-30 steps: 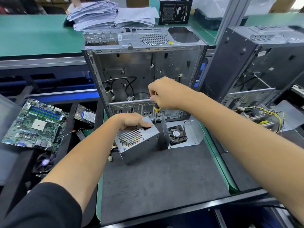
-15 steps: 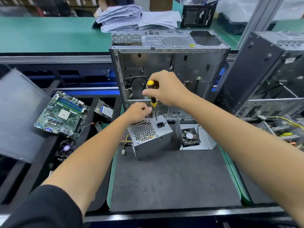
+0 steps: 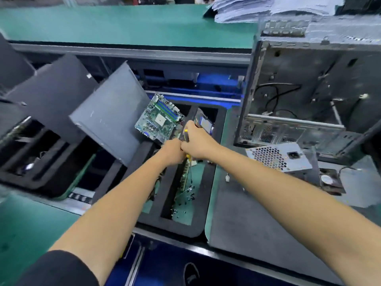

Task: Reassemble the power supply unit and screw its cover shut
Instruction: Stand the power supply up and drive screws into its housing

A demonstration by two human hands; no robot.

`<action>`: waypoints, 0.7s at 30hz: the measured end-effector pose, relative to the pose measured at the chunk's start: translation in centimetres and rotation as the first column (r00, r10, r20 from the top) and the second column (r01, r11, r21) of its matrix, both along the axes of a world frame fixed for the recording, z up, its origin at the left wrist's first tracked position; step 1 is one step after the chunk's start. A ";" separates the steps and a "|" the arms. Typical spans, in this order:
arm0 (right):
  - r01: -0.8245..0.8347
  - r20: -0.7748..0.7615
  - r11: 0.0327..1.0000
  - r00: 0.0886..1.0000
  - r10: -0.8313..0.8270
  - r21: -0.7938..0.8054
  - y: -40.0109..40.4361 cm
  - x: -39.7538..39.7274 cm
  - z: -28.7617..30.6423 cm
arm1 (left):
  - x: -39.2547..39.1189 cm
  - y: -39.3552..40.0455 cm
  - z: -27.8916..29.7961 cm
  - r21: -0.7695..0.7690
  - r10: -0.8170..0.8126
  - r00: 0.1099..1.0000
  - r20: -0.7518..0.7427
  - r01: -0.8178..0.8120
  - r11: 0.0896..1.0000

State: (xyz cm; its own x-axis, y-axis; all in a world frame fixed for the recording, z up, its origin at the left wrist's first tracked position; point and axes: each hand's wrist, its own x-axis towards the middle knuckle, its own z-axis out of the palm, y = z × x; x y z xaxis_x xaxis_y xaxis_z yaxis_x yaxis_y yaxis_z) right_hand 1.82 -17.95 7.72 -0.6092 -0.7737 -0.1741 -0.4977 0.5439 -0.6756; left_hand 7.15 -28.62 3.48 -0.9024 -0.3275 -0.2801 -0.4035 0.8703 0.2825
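Note:
The silver power supply unit [image 3: 277, 156] lies on the dark mat at the right, honeycomb grille and socket facing up, with neither hand on it. My right hand [image 3: 199, 141] grips a yellow-and-black screwdriver [image 3: 188, 159], its shaft pointing down over a foam tray slot. My left hand [image 3: 172, 152] is curled against the right hand at the screwdriver; what its fingers hold is hidden. Small dark screws [image 3: 188, 191] lie scattered in the slot below both hands.
An open computer case [image 3: 309, 89] stands behind the unit. A fan on a metal cover piece [image 3: 329, 180] lies to its right. A motherboard [image 3: 159, 118] and a hard drive [image 3: 204, 122] lie in the black foam tray [image 3: 171, 228]. Grey panels [image 3: 107, 112] lean at the left.
Both hands left the power supply unit and moved left to the foam tray slot with the screws. The view swung left, so the unit now sits at the right.

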 end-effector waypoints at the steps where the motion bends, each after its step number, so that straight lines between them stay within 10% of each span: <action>1: 0.021 0.000 1.000 1.000 -0.021 0.012 -0.8 0.1 -0.8 | 0.4 -0.6 -0.7 0.024 0.018 1.000 -0.006 -0.018 1.000; 11: 0.114 0.074 0.976 0.989 -0.130 0.188 -3.4 -1.8 -8.4 | 1.5 -0.4 -9.1 0.119 0.036 0.997 -0.073 -0.027 0.992; 21: 0.126 -0.052 0.976 0.992 -0.118 0.177 -4.2 -3.3 -13.6 | 0.5 1.8 -14.5 -0.036 -0.123 0.974 0.188 0.132 0.991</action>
State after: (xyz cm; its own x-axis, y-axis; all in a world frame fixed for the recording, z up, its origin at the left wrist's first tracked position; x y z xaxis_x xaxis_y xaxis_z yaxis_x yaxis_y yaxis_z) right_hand -1.44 -22.15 -5.88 -0.7065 -0.6517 -0.2760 -0.4454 0.7125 -0.5422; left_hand 7.66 -26.85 -11.00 -0.8716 -0.2298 -0.4330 -0.3293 0.9288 0.1699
